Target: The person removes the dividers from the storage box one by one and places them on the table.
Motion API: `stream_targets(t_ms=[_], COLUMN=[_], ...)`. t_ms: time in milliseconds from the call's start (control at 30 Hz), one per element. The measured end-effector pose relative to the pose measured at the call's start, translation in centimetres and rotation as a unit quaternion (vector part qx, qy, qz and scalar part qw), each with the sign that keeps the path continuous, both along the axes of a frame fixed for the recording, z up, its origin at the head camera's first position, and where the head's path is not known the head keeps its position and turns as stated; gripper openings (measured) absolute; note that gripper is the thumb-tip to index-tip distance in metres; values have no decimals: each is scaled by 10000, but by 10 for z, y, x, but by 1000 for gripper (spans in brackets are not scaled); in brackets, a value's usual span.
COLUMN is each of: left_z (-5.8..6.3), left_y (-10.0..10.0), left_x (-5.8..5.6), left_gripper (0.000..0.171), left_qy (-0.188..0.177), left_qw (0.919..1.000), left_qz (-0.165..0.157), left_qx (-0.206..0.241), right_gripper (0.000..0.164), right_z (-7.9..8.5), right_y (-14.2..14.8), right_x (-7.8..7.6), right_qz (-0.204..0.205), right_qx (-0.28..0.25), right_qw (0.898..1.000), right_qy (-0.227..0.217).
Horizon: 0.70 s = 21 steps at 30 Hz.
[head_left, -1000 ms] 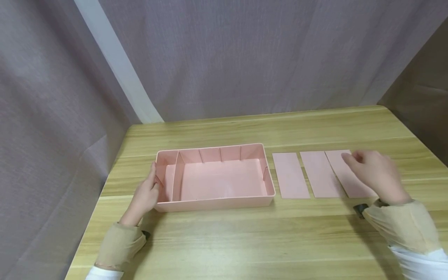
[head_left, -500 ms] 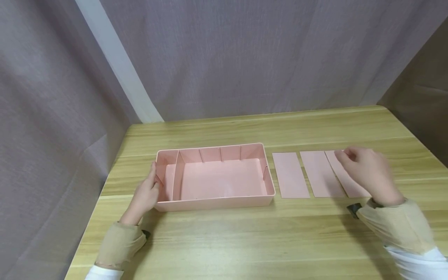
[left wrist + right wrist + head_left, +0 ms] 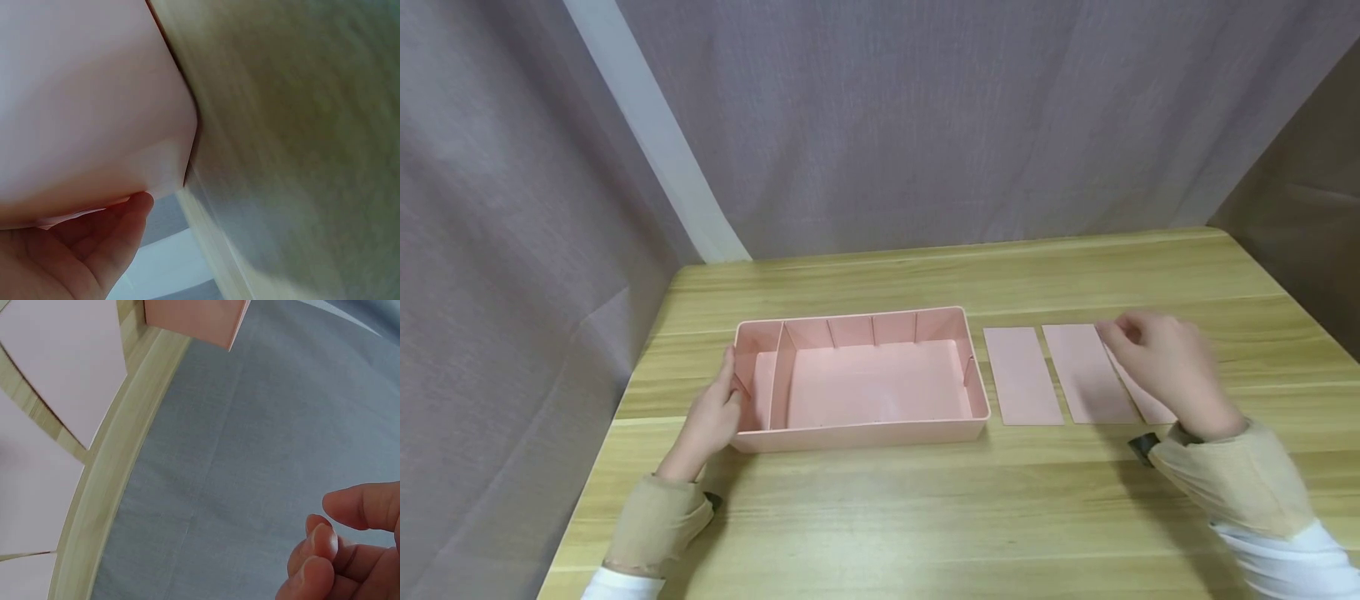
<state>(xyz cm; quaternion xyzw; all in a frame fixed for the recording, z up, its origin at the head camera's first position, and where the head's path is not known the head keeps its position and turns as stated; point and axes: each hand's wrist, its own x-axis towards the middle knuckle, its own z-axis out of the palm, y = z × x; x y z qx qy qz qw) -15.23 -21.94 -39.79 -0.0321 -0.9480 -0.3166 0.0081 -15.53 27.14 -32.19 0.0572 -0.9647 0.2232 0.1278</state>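
On the wooden table sits an open pink plastic box (image 3: 880,435), with a thin upright divider (image 3: 781,379) walling off its narrow left compartment. My left hand (image 3: 709,417) grips the box's left end. In the left wrist view its fingers lie against the box wall. To the right of the box, three flat pink panels lie in a row: a left panel (image 3: 1024,375), a middle panel (image 3: 1086,371) and a right panel (image 3: 1142,392). Above the right panel hovers my right hand (image 3: 1172,367), covering part of it. Its fingers are loosely curled with nothing between them and the thumb.
Purple-grey curtains (image 3: 925,125) hang behind and to the left of the table (image 3: 887,517). A white strip (image 3: 658,133) runs down them. Slots and short ribs line the box's inner walls, with a slotted rib (image 3: 968,372) on the right end.
My right hand has drifted left over the right panel, toward the middle one. The left hand, box and panels have stayed put.
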Motion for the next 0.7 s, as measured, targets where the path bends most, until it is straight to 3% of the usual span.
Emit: stream_targets(t_ms=[233,700], left_z=[-2,-1], left_y=[0,-1], left_x=[0,0], left_gripper=[60,60], left_qy=[125,40], left_qw=[9999,10000], left_qz=[-22,-7], left_qx=[5,-25], right_gripper=[33,32], right_z=[2,8], right_y=[-12,-35], right_x=[-1,-4], right_qz=[144,409], right_qx=[-26,-149], right_qw=[9999,9985], right_qy=[70,327])
